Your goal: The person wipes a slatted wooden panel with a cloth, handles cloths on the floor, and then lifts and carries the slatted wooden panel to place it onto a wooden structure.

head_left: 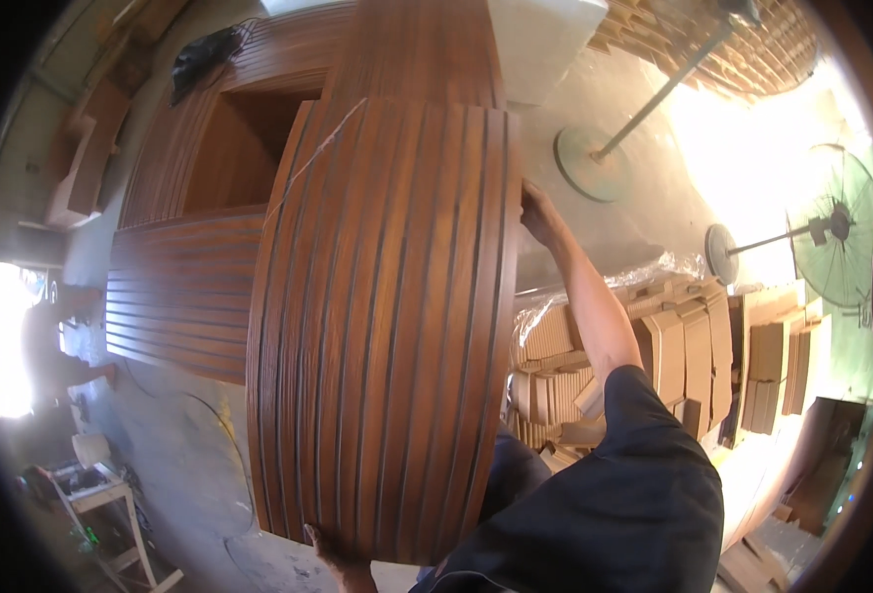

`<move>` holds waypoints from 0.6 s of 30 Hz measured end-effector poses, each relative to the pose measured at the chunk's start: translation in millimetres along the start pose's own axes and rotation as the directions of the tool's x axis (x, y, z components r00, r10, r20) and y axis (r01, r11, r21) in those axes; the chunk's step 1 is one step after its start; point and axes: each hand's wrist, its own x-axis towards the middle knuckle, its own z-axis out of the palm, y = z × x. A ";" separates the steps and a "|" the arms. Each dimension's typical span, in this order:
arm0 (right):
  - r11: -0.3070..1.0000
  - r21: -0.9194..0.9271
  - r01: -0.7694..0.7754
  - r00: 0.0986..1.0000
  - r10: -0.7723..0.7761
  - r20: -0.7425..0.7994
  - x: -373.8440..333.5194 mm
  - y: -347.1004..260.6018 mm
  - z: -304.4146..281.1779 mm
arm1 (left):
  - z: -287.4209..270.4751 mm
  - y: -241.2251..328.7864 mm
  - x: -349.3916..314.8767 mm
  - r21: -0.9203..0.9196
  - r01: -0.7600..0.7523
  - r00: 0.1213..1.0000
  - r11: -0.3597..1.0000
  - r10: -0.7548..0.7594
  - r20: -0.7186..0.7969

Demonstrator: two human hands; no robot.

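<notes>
A large brown wooden panel [387, 326] with dark lengthwise grooves spans the middle in front of me, and a pale string lies across its far left corner. My right hand [537, 212] grips its right edge toward the far end, with the fingers partly hidden by the edge. At the near left corner my left hand [336, 555] holds the panel with the thumb showing on the edge; the other fingers are hidden underneath. Beyond and left of it lie more grooved brown wooden pieces [179, 296], one around a square opening [234, 153].
Stacked flat cardboard [669, 346] stands close at my right. Two fans stand on round bases, one base [592, 163] near the panel. A black plastic bag [204, 61] rests far left. A person [56, 341] and a small metal-framed stand [100, 494] are at left.
</notes>
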 end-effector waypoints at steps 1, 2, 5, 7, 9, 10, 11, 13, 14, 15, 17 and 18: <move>1.000 0.013 0.007 1.000 -0.007 -0.020 -2.6 -2.9 1.0 | 15.9 -0.1 -4.1 0.021 -0.021 0.999 1.000 0.022 -0.046; 1.000 0.000 -0.008 1.000 0.008 -0.013 -3.6 -4.7 3.2 | -3.8 -7.2 9.4 0.045 -0.020 0.999 0.999 0.022 -0.033; 0.996 0.084 -0.035 0.999 0.035 0.012 -0.6 -2.1 7.4 | -49.1 -26.0 39.9 0.651 -0.298 0.937 0.698 0.343 0.060; 0.991 0.132 -0.038 0.999 0.037 0.011 -2.3 0.4 5.5 | -51.7 -29.3 48.3 0.726 -0.375 0.900 0.577 0.414 0.136; 0.994 0.106 -0.021 0.996 0.030 -0.087 -0.7 1.6 19.4 | -44.8 -23.5 52.3 0.760 -0.462 0.872 0.458 0.392 0.293; 0.998 0.069 -0.007 0.986 0.018 -0.163 -2.9 -2.2 26.1 | -35.7 -17.5 45.5 0.762 -0.471 0.865 0.443 0.401 0.302; 0.999 0.041 -0.023 0.988 0.029 -0.154 -1.6 -4.1 24.5 | -27.1 -13.0 38.6 0.716 -0.410 0.901 0.566 0.374 0.219; 0.999 -0.042 -0.034 0.984 0.026 -0.179 -0.7 -5.1 20.1 | -16.5 -12.1 42.1 0.645 -0.346 0.930 0.681 0.338 0.142; 0.990 -0.132 -0.052 0.979 0.025 -0.203 -0.3 -5.6 19.2 | -13.4 -13.2 46.6 0.689 -0.396 0.903 0.607 0.395 0.170; 0.990 -0.132 -0.047 0.980 0.020 -0.196 0.8 -2.5 20.0 | -11.3 -14.3 48.4 0.728 -0.437 0.872 0.529 0.447 0.198; 0.992 -0.129 0.018 0.982 -0.042 -0.185 2.3 6.3 14.5 | 34.9 -12.3 31.1 0.421 -0.284 0.958 0.862 0.268 0.099; 0.992 -0.127 0.023 0.985 -0.044 -0.169 1.8 6.8 19.7 | 48.4 -8.9 20.8 0.028 -0.060 0.996 0.998 0.058 0.074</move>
